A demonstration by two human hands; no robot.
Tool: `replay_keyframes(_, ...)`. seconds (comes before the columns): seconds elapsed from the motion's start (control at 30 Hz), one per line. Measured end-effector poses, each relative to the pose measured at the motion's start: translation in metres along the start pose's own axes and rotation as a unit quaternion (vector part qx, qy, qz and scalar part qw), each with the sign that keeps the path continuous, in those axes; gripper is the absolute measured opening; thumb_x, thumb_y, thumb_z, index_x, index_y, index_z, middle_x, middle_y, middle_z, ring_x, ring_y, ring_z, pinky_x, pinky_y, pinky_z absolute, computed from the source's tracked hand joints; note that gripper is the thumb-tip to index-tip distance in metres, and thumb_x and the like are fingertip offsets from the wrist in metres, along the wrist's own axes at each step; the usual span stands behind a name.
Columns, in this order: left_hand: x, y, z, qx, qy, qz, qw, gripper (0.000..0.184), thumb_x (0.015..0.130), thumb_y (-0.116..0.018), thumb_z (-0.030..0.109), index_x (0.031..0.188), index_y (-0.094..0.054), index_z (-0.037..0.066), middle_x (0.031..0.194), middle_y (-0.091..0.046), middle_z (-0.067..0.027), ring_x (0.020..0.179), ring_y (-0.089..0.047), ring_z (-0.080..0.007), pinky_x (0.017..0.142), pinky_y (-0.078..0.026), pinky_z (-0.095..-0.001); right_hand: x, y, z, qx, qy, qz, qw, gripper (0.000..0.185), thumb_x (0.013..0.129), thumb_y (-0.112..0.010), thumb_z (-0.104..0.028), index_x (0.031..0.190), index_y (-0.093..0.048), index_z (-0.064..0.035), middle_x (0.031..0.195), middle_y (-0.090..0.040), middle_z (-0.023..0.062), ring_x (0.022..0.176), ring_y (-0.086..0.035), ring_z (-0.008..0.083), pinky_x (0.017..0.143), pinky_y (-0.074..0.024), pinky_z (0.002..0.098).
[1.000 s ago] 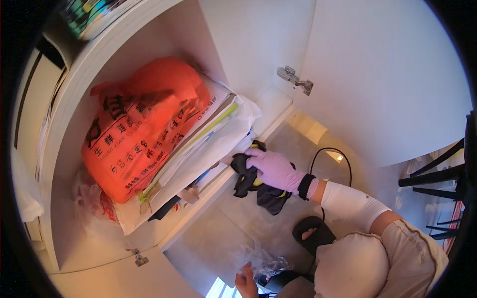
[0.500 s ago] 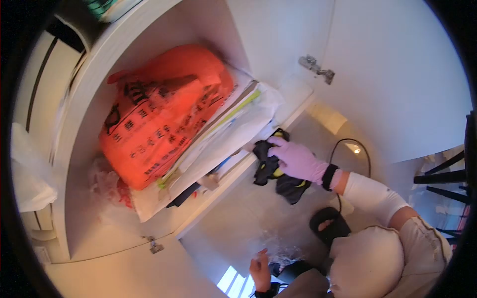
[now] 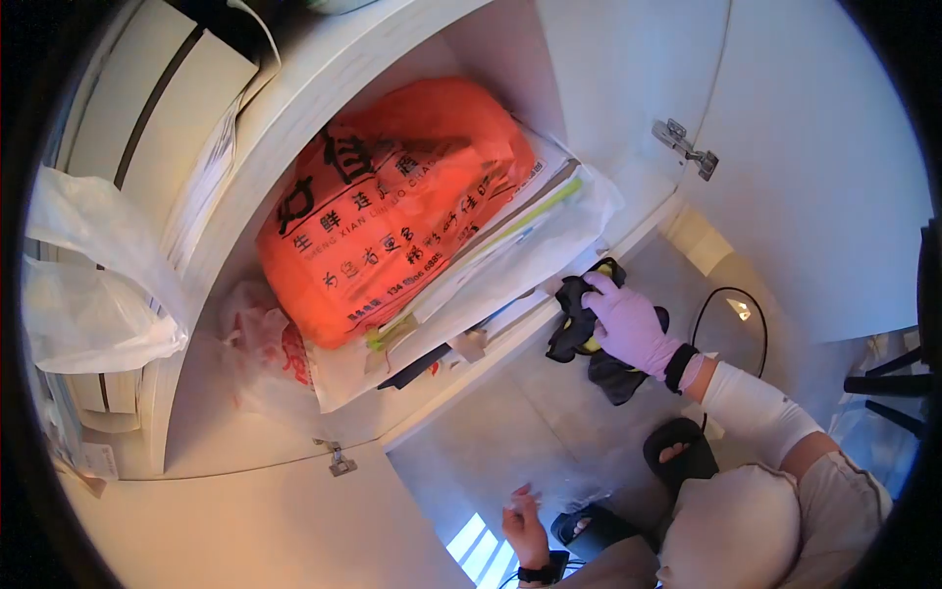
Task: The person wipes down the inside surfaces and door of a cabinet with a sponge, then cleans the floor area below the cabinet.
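Observation:
My right hand (image 3: 633, 329), in a pink glove with a dark wristband, is closed around a crumpled black-and-yellow cloth bundle (image 3: 574, 319). It holds the bundle over the floor, beside the front edge of the cabinet's bottom shelf. Part of the bundle hangs below my fingers; its exact kind is unclear. Low in the view is my bare left hand (image 3: 526, 530), with a dark watch (image 3: 546, 566) on the wrist. Its fingers are curled together. Clear, crinkled plastic (image 3: 587, 491) shows close by, and I cannot make out whether the fingers grip it.
Inside the open cabinet, a red plastic bag (image 3: 397, 211) lies on stacked papers (image 3: 491, 280). Cabinet doors stand open at right (image 3: 805, 167) and lower left (image 3: 235, 530). A white plastic bag (image 3: 98, 285) hangs at left. A black cable (image 3: 731, 290) loops over the floor near my slippers (image 3: 677, 454).
The view has shifted, so the cabinet and its contents appear farther right. My right hand keeps its hold on the cloth bundle. My left hand stays low in the view.

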State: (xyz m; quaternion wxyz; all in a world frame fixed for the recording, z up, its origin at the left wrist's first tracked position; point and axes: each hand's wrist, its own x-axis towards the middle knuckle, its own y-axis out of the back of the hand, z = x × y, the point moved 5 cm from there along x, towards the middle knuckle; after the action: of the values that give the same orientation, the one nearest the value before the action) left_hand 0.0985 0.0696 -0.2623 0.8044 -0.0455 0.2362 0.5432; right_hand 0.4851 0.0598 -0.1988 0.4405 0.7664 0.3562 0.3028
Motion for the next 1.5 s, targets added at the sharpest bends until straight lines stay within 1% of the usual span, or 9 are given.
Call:
replay_keyframes(0.13,0.011,0.013,0.026,0.012,-0.072,0.075,0.995,0.029,0.099,-0.056,0.009,0.126,-0.056,-0.002,0.116,-0.064,-0.0145,0.1,-0.065,-0.0212,0.089,-0.052,-0.0328,0.001,-0.005,-0.002,-0.006,-0.024,0.012,1.0,0.036,0.069,-0.071,-0.01,0.103,-0.058,-0.0079,0.131,-0.052,0.0126,0.083,-0.064,0.0319,0.073,-0.0541,0.0445)
replay_keyframes(0.23,0.017,0.021,0.056,-0.026,-0.142,0.079,0.986,0.062,0.097,-0.057,0.005,0.15,-0.025,0.001,0.125,-0.06,-0.0197,0.11,-0.062,-0.0262,0.096,-0.051,-0.0385,0.001,-0.008,0.0,-0.006,-0.018,0.013,1.0,0.037,0.069,-0.071,-0.01,0.104,-0.059,-0.008,0.132,-0.051,0.0129,0.083,-0.063,0.0319,0.074,-0.0542,0.0441)
replay_keyframes(0.47,0.022,0.019,0.106,-0.057,-0.185,0.083,0.978,0.073,0.097,-0.059,0.007,0.155,-0.015,0.005,0.126,-0.062,-0.0228,0.111,-0.062,-0.0265,0.098,-0.049,-0.0387,-0.002,-0.004,0.009,0.021,-0.005,-0.009,1.0,0.038,0.07,-0.071,-0.011,0.106,-0.06,-0.0089,0.132,-0.051,0.0118,0.083,-0.063,0.0317,0.074,-0.0541,0.0443)
replay_keyframes(0.6,0.019,0.018,0.112,-0.056,-0.186,0.103,0.976,0.068,0.096,-0.06,0.005,0.152,-0.022,0.003,0.127,-0.062,-0.0227,0.112,-0.062,-0.026,0.097,-0.049,-0.0382,-0.002,-0.005,0.009,0.027,0.003,0.006,1.0,0.037,0.07,-0.072,-0.012,0.105,-0.06,-0.0093,0.131,-0.051,0.0106,0.083,-0.064,0.0313,0.074,-0.0541,0.0443)
replay_keyframes(0.67,0.02,0.028,0.099,0.002,-0.198,0.09,0.976,0.049,0.094,-0.06,0.002,0.139,-0.042,0.001,0.12,-0.065,-0.0194,0.107,-0.063,-0.0246,0.094,-0.05,-0.0363,-0.003,-0.006,0.009,0.032,0.007,0.015,0.999,0.037,0.07,-0.072,-0.012,0.105,-0.06,-0.0095,0.131,-0.051,0.0103,0.083,-0.063,0.0312,0.074,-0.0541,0.0442)
replay_keyframes(0.87,0.012,0.071,0.06,0.148,-0.183,0.209,0.949,0.023,0.088,-0.064,0.0,0.111,-0.062,-0.001,0.122,-0.059,-0.0169,0.112,-0.058,-0.0259,0.092,-0.048,-0.0366,-0.003,-0.011,0.011,0.033,0.0,0.017,0.999,0.036,0.07,-0.071,-0.011,0.105,-0.061,-0.0101,0.131,-0.051,0.0096,0.083,-0.063,0.0312,0.074,-0.0538,0.0443)
replay_keyframes(1.1,0.029,0.105,0.041,0.322,-0.235,0.316,0.861,0.035,0.095,-0.06,0.013,0.125,-0.058,-0.004,0.13,-0.055,-0.0222,0.121,-0.053,-0.035,0.103,-0.042,-0.0459,-0.003,-0.008,0.011,0.024,0.019,0.026,0.999,0.037,0.07,-0.071,-0.01,0.105,-0.06,-0.0093,0.13,-0.051,0.0106,0.083,-0.063,0.0312,0.072,-0.054,0.0448)
replay_keyframes(1.4,0.115,0.091,0.027,0.43,-0.213,0.256,0.839,0.042,0.086,-0.073,0.019,0.12,-0.058,-0.001,0.144,-0.039,-0.0296,0.132,-0.039,-0.0434,0.108,-0.035,-0.0494,-0.007,-0.01,0.005,-0.016,0.022,0.03,0.999,0.04,0.071,-0.07,-0.011,0.108,-0.058,-0.0081,0.131,-0.05,0.0119,0.082,-0.063,0.0322,0.072,-0.0537,0.0446)
replay_keyframes(1.5,0.115,0.063,0.01,0.484,-0.15,0.161,0.847,0.059,0.078,-0.08,0.031,0.123,-0.058,0.0,0.147,-0.031,-0.0309,0.135,-0.035,-0.0447,0.11,-0.031,-0.0537,-0.008,-0.009,0.005,-0.022,0.022,0.017,0.999,0.039,0.072,-0.069,-0.011,0.11,-0.058,-0.0077,0.133,-0.049,0.0128,0.08,-0.063,0.0325,0.071,-0.0534,0.0447)
